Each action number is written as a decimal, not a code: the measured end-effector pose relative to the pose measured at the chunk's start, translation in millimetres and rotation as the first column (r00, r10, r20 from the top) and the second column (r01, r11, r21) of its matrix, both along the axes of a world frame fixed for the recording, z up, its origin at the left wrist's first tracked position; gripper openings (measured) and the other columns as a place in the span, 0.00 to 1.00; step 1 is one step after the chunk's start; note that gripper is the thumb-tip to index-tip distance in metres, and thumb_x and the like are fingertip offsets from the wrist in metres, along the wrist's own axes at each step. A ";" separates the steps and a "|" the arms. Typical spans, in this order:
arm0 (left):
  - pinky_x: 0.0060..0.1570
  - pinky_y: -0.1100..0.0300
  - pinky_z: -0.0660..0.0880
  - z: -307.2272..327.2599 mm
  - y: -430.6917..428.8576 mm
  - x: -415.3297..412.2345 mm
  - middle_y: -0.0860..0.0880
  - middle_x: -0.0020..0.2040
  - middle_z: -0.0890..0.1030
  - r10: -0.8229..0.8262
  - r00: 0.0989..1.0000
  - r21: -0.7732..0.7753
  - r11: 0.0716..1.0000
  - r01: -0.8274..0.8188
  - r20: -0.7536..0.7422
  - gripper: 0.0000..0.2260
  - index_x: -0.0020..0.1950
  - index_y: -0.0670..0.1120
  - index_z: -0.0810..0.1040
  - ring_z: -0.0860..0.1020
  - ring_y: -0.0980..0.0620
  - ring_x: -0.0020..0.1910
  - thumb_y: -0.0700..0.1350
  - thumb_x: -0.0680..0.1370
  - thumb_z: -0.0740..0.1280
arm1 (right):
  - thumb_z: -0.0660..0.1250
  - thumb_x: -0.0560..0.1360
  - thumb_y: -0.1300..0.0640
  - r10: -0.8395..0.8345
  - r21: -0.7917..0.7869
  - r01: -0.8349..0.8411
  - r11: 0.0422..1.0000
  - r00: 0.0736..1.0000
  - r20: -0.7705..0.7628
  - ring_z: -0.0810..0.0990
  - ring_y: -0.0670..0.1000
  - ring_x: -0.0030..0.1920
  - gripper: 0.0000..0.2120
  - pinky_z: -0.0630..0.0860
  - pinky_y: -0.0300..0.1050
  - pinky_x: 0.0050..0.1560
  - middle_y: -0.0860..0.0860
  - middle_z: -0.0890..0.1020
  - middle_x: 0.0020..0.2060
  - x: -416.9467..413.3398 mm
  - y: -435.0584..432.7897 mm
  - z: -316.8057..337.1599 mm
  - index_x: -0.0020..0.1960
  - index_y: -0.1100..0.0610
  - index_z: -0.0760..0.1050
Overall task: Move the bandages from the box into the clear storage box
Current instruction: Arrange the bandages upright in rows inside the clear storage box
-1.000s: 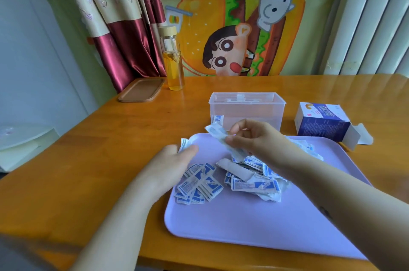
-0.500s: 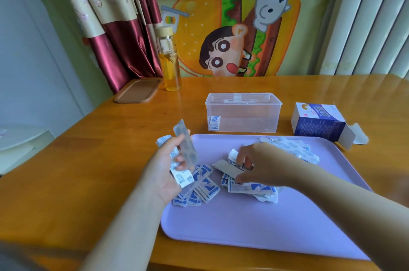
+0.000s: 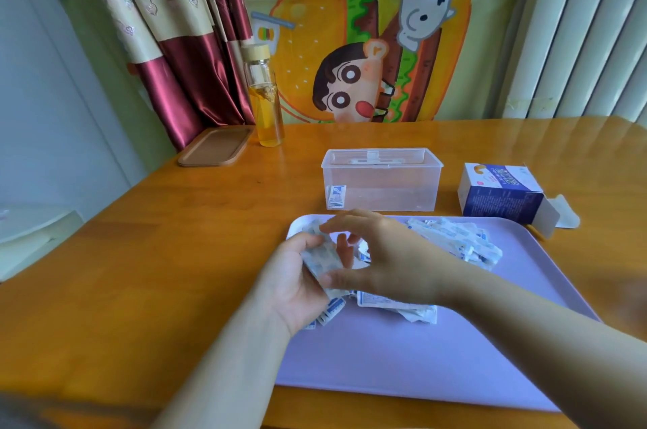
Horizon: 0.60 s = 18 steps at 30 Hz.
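- Left hand (image 3: 297,285): palm up, over the near-left part of the tray (image 3: 420,358). Fingers curled round a small stack (image 3: 320,260) of wrapped bandages, so it grips the stack.
- Right hand (image 3: 388,260): arched over the same stack. Thumb lies across the stack's near end, forefinger reaches past its far end. Motion blur here, so I cannot tell whether it is really pinching or only touching.
- Tray: lilac, flat on the desk (image 3: 140,271), against the near edge, right of centre.
- Loose bandages on the tray, three lots:
  - heap (image 3: 465,243) by the far edge, right of the hands
  - pile (image 3: 395,306) partly hidden under the right hand
  - a few strips (image 3: 331,313) under the left wrist
- Clear box (image 3: 381,183): mid-desk, just past the tray's far edge, apart from it. Top looks open, with a white latch piece at the back rim.
- One bandage (image 3: 336,196) is inside the box at the left end, upright against the front wall. Rest of the box floor is bare.
- Carton (image 3: 500,197): blue and white, on its side right of the clear box, near the tray's far-right corner. End flap open, pointing at the desk's right edge.
- Bottle (image 3: 264,96): yellow liquid, pale cap, upright at the desk's far edge, left side.
- Brown tray (image 3: 217,146): just left of the bottle, at the far-left corner.
- Behind the desk: curtain (image 3: 175,43) and cartoon banner (image 3: 367,54).
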<state>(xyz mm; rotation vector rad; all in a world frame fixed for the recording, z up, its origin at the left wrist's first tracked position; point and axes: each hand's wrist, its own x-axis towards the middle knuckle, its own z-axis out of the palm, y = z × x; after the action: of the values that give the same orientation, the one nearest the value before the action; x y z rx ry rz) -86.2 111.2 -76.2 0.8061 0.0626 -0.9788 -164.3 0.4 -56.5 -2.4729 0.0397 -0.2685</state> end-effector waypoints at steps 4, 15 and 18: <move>0.32 0.60 0.79 -4.2 -0.6 2.4 0.45 0.37 0.77 -0.023 0.998 0.005 1.000 0.023 -0.055 0.07 0.48 0.40 0.77 0.76 0.52 0.38 0.38 0.77 0.60 | 0.77 0.61 0.42 0.063 -0.079 -0.065 0.995 0.998 -0.026 0.61 0.43 0.69 0.46 0.63 0.40 0.67 0.40 0.64 0.69 -8.7 -5.2 -2.2 0.73 0.44 0.58; 0.27 0.64 0.74 8.2 -11.3 -15.1 0.47 0.30 0.72 -0.294 0.926 0.084 0.956 0.282 0.237 0.10 0.42 0.41 0.73 0.68 0.55 0.26 0.33 0.78 0.55 | 0.78 0.62 0.47 0.099 -0.242 -0.116 0.963 0.992 -0.082 0.66 0.36 0.49 0.58 0.68 0.31 0.50 0.38 0.59 0.63 -13.9 -17.0 -1.0 0.75 0.39 0.37; 0.26 0.65 0.73 11.5 -13.2 -17.7 0.48 0.32 0.73 -0.315 0.897 0.125 0.949 0.290 0.311 0.11 0.40 0.42 0.74 0.67 0.56 0.25 0.33 0.78 0.56 | 0.77 0.63 0.48 0.125 -0.258 -0.121 0.959 0.992 -0.002 0.69 0.41 0.50 0.54 0.75 0.41 0.52 0.41 0.62 0.62 -13.4 -21.4 0.7 0.75 0.40 0.43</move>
<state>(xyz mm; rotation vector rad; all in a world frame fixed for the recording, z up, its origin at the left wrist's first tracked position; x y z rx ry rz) -103.9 97.9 -64.7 1.0612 -0.3257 -1.1273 -177.7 -21.0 -55.8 -2.7180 -0.1653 -0.2506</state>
